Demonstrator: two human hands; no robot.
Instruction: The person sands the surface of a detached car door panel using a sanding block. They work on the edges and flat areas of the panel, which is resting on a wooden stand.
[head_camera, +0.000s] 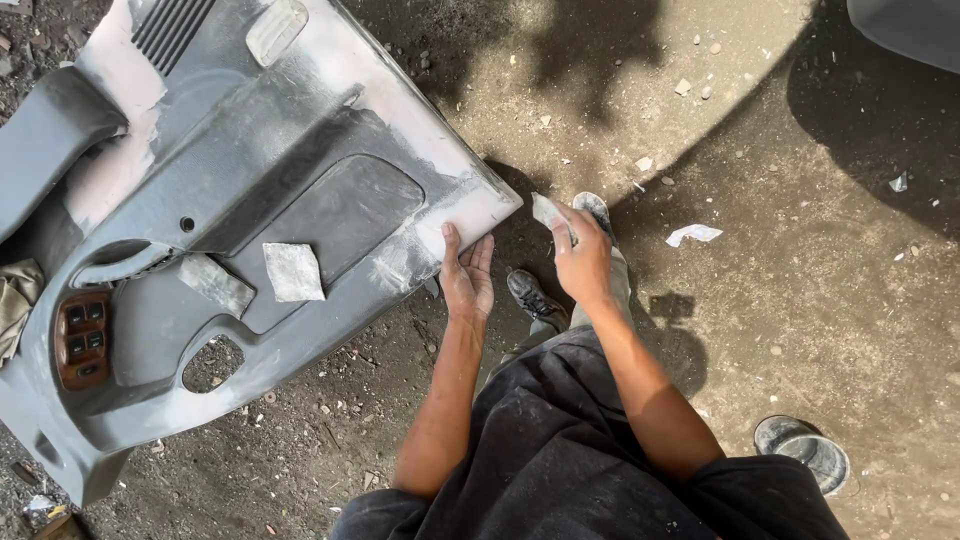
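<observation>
While the grey door panel (300, 200) lies face up across the dirt ground (800, 300), we note the left hand (467, 280) cupped under its near corner, fingers spread against the edge, apparently to steady it. The right hand (583, 262) pinches 1 small piece of sandpaper (547, 211) between thumb and fingertips, held just beside that corner, not touching it. 2 more sanding sheets (293, 271) rest on the panel, near the window switch block (82, 340).

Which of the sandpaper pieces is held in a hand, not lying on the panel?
The small piece in the right hand, held beyond the door panel's corner. The other two pieces lie flat on the panel.
</observation>
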